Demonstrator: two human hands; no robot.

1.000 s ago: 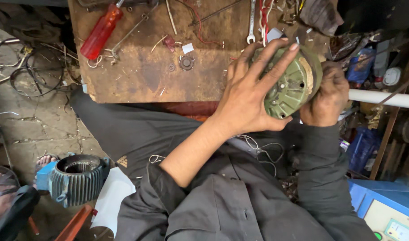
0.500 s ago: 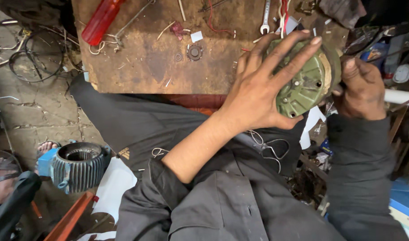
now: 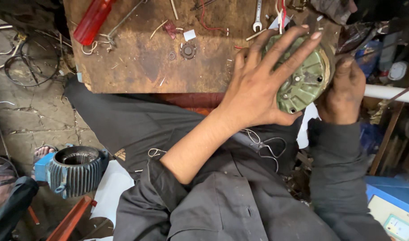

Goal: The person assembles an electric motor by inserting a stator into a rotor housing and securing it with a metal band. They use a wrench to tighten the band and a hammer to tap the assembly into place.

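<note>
1. Centrally, a round green motor end cover (image 3: 305,80) sits between both hands at the near right edge of the brown worktable (image 3: 137,62), partly over the person's lap.
2. It looks like cast metal with ribs and bolt holes on its face, so I judge it heavy for its size, stiff, and unlikely to flex; the painted face seems smooth and a little grimy, so it could slip under a flat palm.
3. The rim and the ribs appear to be the surest places to take hold, with one hand on each side.
4. The left hand (image 3: 258,85) lies across the cover's face with its fingers spread wide, the thumb hooked under the lower edge, pressing rather than clenching.
5. The right hand (image 3: 343,93) grips the cover's far rim from the side, fingers curled round the edge; how far they wrap behind it is hidden.
6. Dark grey sleeves and trousers fill the lower frame, with thin wire loops (image 3: 262,143) lying on the lap just below the cover.
7. On the worktable lie a red-handled screwdriver (image 3: 93,20), a small round washer-like part (image 3: 188,51), a spanner (image 3: 257,13) and red and white wire ends (image 3: 280,15), all apart from the hands.
8. On the floor at lower left stands a ribbed blue-grey motor housing (image 3: 75,169), well away from the cover, with coiled cable (image 3: 25,67) on the concrete beyond it.
9. A white pipe (image 3: 390,93) runs along the right side, just beside the right hand.
</note>
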